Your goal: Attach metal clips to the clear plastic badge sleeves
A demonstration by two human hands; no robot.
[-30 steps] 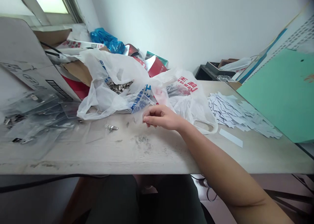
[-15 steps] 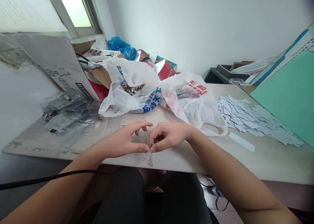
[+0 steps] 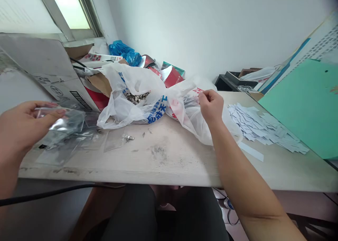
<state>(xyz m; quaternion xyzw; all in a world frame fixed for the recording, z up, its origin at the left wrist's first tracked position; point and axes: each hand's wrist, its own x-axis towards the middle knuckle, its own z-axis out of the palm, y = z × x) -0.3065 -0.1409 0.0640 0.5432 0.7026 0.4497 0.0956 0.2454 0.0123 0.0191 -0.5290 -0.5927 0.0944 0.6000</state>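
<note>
Bright daylight is coming thru the narrow white-framed window (image 3: 69, 12), lighting the plain white plaster wall (image 3: 198, 26), w/ a long pale wood-laminate desk (image 3: 169, 170) running alongside it.

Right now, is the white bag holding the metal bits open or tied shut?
Open: the white plastic bag gapes, showing the small metal parts inside.

Worn on the person's head, looking forward and down, close above the near edge of a desk (image 3: 118, 170), facing a white wall (image 3: 211, 30) and a window (image 3: 69, 12), the person's right forearm (image 3: 239, 163) entering from below, outer edges perhaps bent by a wide lens
</note>
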